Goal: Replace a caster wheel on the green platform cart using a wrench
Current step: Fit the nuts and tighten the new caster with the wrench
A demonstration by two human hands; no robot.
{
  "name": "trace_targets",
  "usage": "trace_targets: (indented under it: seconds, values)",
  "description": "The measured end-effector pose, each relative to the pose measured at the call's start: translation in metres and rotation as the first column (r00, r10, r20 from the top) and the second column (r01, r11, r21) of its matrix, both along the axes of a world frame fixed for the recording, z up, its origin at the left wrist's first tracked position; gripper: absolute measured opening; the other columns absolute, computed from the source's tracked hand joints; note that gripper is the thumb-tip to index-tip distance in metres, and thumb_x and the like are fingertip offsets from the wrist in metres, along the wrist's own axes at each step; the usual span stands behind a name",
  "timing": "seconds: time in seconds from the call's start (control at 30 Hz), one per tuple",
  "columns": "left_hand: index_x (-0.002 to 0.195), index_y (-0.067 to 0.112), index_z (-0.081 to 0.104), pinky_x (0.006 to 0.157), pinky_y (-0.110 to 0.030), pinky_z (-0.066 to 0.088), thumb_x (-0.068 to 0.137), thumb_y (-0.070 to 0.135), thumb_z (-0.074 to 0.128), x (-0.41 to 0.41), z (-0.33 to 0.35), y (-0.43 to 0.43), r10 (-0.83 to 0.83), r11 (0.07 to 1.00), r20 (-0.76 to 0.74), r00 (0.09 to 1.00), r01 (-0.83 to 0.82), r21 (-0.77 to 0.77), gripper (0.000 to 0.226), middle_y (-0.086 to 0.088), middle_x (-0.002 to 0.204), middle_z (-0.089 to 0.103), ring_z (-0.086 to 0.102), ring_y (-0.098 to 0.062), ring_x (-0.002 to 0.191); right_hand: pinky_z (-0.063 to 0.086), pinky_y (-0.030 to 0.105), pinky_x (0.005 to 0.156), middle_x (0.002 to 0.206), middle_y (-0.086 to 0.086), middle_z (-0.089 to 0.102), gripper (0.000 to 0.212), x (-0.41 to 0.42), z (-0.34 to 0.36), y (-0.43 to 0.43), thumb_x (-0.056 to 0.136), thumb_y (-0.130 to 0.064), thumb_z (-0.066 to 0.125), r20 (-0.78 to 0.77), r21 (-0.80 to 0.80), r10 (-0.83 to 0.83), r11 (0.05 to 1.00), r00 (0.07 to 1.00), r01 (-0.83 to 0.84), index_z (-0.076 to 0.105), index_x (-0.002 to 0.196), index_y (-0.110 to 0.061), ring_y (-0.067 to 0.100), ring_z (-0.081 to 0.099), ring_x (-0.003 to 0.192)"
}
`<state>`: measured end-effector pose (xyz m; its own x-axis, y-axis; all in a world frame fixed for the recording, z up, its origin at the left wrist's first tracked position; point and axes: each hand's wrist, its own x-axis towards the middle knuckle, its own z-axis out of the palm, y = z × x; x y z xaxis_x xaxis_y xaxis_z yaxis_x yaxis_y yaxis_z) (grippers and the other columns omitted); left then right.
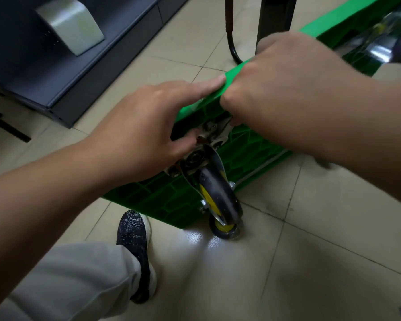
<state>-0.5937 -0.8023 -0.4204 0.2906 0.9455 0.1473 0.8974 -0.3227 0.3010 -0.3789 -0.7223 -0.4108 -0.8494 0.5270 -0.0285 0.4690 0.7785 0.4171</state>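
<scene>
The green platform cart (162,193) stands tipped on its side, with its ribbed underside facing me. A caster wheel (220,195) with a black tyre and yellow hub sticks out from a metal mount plate (212,133) near the upper edge. A second wheel (225,229) touches the floor just below it. My left hand (146,128) clamps the cart's upper edge, index finger straight along the rim and thumb against the plate. My right hand (280,89) curls over the same edge, its fingertips hidden by the plate. No wrench is visible.
My shoe (134,237) and grey trouser leg stand on the tiled floor left of the cart. A dark cabinet (79,72) lies at the upper left. A black bent tube (232,45) and a dark post (273,17) rise behind the cart. A blurred shiny metal part (380,47) shows at the far end.
</scene>
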Motion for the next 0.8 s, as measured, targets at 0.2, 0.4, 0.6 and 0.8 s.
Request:
trace_targets:
  seconds: [0.2,0.4,0.6,0.8]
  values:
    - [0.157,0.038,0.042,0.094,-0.052,0.053,0.090,0.026,0.070,0.002,0.001,-0.001,0.019,1.000,0.002,1.000,-0.019,-0.016,0.074,0.004,0.136,0.067,0.064,-0.023,0.122,0.039,0.045,0.087,0.079,0.005,0.064,0.019,0.002,-0.006,-0.003,0.102,-0.027,0.053,-0.105,0.061,0.118,0.992,0.987,-0.112,0.059,0.085,-0.020,0.029,0.062,0.077]
    - [0.158,0.038,0.041,0.094,-0.049,0.053,0.091,0.030,0.067,0.003,0.003,-0.002,0.018,1.000,-0.007,1.000,-0.018,-0.018,0.072,0.002,0.139,0.065,0.064,-0.024,0.122,0.041,0.046,0.086,0.085,0.008,0.069,0.033,0.018,-0.020,0.013,0.108,-0.032,0.046,-0.224,0.093,0.255,0.966,0.941,-0.240,0.069,0.093,-0.013,0.033,0.065,0.078]
    - [0.158,0.040,0.040,0.092,-0.041,0.053,0.091,0.027,0.068,0.001,0.003,-0.002,0.022,0.999,-0.011,1.000,-0.022,-0.029,0.074,0.005,0.141,0.063,0.064,-0.016,0.116,0.044,0.046,0.082,0.084,0.012,0.071,0.034,0.020,-0.034,0.018,0.108,-0.031,0.048,-0.316,0.121,0.234,0.971,0.919,-0.206,0.070,0.092,-0.011,0.034,0.068,0.078]
    - [0.158,0.039,0.040,0.082,-0.029,0.045,0.092,0.028,0.069,0.000,0.001,-0.001,0.035,0.999,-0.017,0.999,-0.035,-0.026,0.073,0.007,0.140,0.064,0.059,-0.007,0.097,0.047,0.046,0.083,0.100,0.010,0.074,0.039,0.026,-0.069,0.014,0.108,-0.041,0.046,-0.417,-0.041,0.075,0.994,0.906,-0.101,0.073,0.107,-0.012,0.033,0.069,0.094]
